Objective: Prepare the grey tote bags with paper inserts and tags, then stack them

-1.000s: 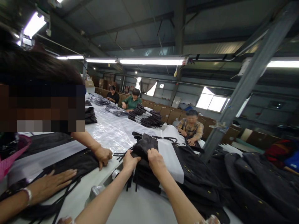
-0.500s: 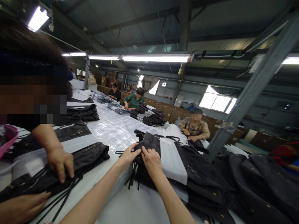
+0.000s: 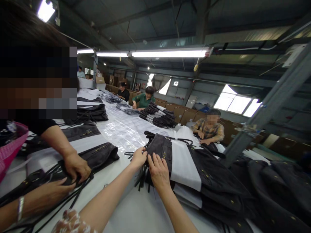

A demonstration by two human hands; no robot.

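A folded black garment (image 3: 159,144) with brass-coloured fittings and a white band (image 3: 184,161) round it tops a stack of similar pieces in front of me. At its near left end, my left hand (image 3: 139,158) is closed on the folded edge, thumb and fingers together; part of the grip is hidden. My right hand (image 3: 159,170) lies flat on the garment just beside it, fingers stretched out and pressing on the cloth. Black cords (image 3: 143,181) hang from the stack's end below my hands.
On the left, a co-worker's hands (image 3: 77,166) handle another black garment (image 3: 102,155). A pink bag (image 3: 14,149) is at the far left. Clear plastic (image 3: 121,129) covers the table. A metal post (image 3: 252,123) rises at right, by more dark garments (image 3: 279,184). Other people sit beyond.
My right hand has flattened, its fingers now spread on the garment rather than bunched at the edge. The co-worker's hands have come together on the cloth. The view has shifted slightly.
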